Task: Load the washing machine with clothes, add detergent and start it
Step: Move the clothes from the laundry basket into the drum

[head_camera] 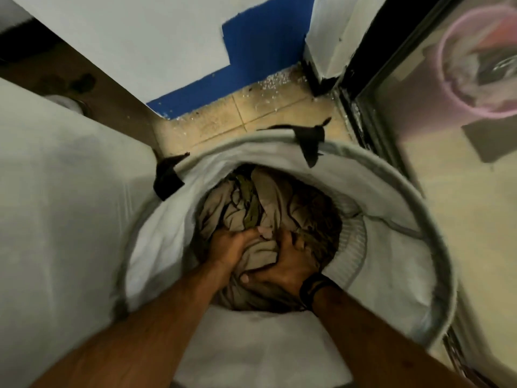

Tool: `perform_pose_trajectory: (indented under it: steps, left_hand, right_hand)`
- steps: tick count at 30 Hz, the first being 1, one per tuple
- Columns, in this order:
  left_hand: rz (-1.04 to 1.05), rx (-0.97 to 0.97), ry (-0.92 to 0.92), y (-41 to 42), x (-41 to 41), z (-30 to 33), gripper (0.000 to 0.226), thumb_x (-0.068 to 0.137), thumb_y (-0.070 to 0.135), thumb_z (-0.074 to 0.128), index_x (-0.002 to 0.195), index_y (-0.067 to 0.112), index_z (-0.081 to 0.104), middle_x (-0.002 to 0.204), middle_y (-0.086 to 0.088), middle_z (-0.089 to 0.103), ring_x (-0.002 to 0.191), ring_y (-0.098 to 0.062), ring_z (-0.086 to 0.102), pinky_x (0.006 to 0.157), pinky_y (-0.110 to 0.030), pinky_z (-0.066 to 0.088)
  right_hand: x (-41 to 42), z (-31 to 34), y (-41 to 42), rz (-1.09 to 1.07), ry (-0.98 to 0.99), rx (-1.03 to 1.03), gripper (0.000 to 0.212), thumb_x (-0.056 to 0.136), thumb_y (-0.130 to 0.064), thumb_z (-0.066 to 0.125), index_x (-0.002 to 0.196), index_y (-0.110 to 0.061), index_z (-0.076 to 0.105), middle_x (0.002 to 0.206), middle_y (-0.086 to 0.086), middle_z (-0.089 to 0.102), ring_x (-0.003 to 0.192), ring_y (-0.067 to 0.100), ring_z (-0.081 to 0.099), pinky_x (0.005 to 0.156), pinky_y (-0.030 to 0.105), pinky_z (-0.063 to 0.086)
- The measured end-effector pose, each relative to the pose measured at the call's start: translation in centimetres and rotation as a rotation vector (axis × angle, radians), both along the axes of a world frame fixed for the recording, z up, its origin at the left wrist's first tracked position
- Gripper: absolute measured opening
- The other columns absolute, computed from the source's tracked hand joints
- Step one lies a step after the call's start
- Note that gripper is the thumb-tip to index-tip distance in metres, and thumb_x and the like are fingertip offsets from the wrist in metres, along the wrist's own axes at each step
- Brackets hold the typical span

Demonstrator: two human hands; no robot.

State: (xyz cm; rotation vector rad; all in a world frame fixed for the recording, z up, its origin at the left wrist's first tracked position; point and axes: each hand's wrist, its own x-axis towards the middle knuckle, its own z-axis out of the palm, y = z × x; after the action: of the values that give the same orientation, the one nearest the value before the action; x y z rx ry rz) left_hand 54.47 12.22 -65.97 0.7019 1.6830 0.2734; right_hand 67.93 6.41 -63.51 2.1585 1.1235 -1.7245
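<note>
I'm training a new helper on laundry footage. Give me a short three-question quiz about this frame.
1. True or false: both hands grip the beige clothes inside the laundry hamper.
2. Which wrist wears the black wristband? A left, B right
3. Fill in: the pink ___ shows behind the glass door.

Key: 1 true, left hand and right hand; 2 B; 3 basket.

You are looking at matt crumpled cloth clothes (268, 208), a soft pale fabric hamper (377, 191), glossy floor tiles (246, 119), and a smooth pink plastic bucket (447, 88).
</note>
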Motion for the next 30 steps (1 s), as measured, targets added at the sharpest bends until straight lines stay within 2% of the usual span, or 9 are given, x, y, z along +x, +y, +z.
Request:
perform_pose_trajectory:
  steps: [2,6,11,14,17,20,23,26,30]
  left_hand:
    - [0.017,-0.057,-0.067,-0.3,-1.2,2.5,0.056,0.063,0.041,0.089,0.113,0.023,0.072,0.111,0.008,0.073,0.103,-0.017,0.068,0.096,-0.034,0.052]
    - [0.085,-0.107,-0.159,-0.8,-2.2,6.9,0.038,0.071,0.024,0.085,0.108,0.02,0.075,0.105,0.002,0.075,0.096,-0.023,0.072,0.092,-0.046,0.055]
    - [0.184,-0.105,-0.09,-0.8,-2.4,11.8,0.034,0.069,0.022,0.084,0.102,0.019,0.077,0.098,-0.001,0.076,0.091,-0.026,0.073,0.086,-0.047,0.058]
    - [0.216,-0.058,-0.021,-0.9,-1.8,15.6,0.023,0.07,0.018,0.081,0.093,0.021,0.078,0.09,0.001,0.077,0.085,-0.024,0.073,0.081,-0.046,0.059]
    - [0.207,-0.027,0.033,-1.0,-1.4,20.0,0.014,0.073,0.02,0.078,0.087,0.021,0.078,0.083,0.003,0.077,0.081,-0.023,0.073,0.077,-0.044,0.06]
    - [0.155,-0.011,0.024,-1.3,-0.9,24.6,0.007,0.077,0.022,0.075,0.082,0.017,0.076,0.076,0.002,0.076,0.078,-0.021,0.072,0.073,-0.037,0.06]
    - [0.077,-0.034,-0.055,-1.7,-1.1,28.6,0.005,0.079,0.026,0.074,0.083,0.022,0.077,0.081,0.005,0.076,0.084,-0.017,0.071,0.079,-0.034,0.058]
    - [0.085,-0.114,-0.142,-2.1,-2.0,33.0,0.009,0.08,0.029,0.073,0.087,0.026,0.077,0.087,0.003,0.077,0.084,-0.02,0.073,0.083,-0.04,0.058]
    - [0.117,-0.081,-0.173,-3.1,-2.8,38.6,0.014,0.082,0.028,0.073,0.093,0.02,0.077,0.088,-0.001,0.077,0.082,-0.018,0.074,0.084,-0.039,0.058]
  right_hand:
    - [-0.1,1.4,-0.5,-0.006,0.01,-0.018,0.145,0.047,-0.076,0.082,0.156,-0.026,0.0,0.164,0.011,0.011,0.151,0.033,0.014,0.123,0.046,0.017]
    - [-0.6,3.3,-1.3,-0.165,0.229,-0.011,0.131,0.034,-0.068,0.089,0.143,-0.027,0.028,0.142,-0.003,0.052,0.132,0.023,0.051,0.11,0.043,0.044]
    - [-0.8,8.3,-1.1,-0.195,0.246,0.051,0.104,0.041,-0.065,0.088,0.124,-0.03,0.037,0.125,-0.008,0.059,0.111,0.017,0.061,0.097,0.039,0.053]
    - [-0.8,11.9,-1.7,-0.177,0.187,0.126,0.117,0.04,-0.077,0.081,0.138,-0.036,0.031,0.138,-0.008,0.053,0.124,0.021,0.056,0.103,0.043,0.049]
    - [-1.0,16.4,-2.2,-0.155,0.18,0.192,0.14,0.042,-0.082,0.079,0.153,-0.042,0.005,0.156,-0.002,0.03,0.142,0.026,0.036,0.116,0.047,0.035]
    - [-1.4,20.9,-2.1,-0.031,0.191,0.215,0.149,0.048,-0.079,0.079,0.153,-0.041,-0.02,0.163,0.0,0.007,0.15,0.029,0.015,0.12,0.047,0.018]
    - [-2.3,24.3,-1.8,0.095,0.138,0.279,0.155,0.037,-0.092,0.066,0.152,-0.039,-0.025,0.162,0.0,0.004,0.15,0.03,0.014,0.122,0.047,0.019]
    - [-3.3,27.7,-1.7,0.153,0.051,0.351,0.142,0.049,-0.089,0.066,0.157,-0.032,-0.008,0.156,0.003,0.019,0.144,0.032,0.027,0.118,0.049,0.029]
    - [-5.1,32.9,-2.4,0.229,-0.119,0.568,0.11,0.062,-0.094,0.047,0.148,-0.027,0.035,0.141,-0.002,0.046,0.127,0.022,0.045,0.106,0.044,0.041]
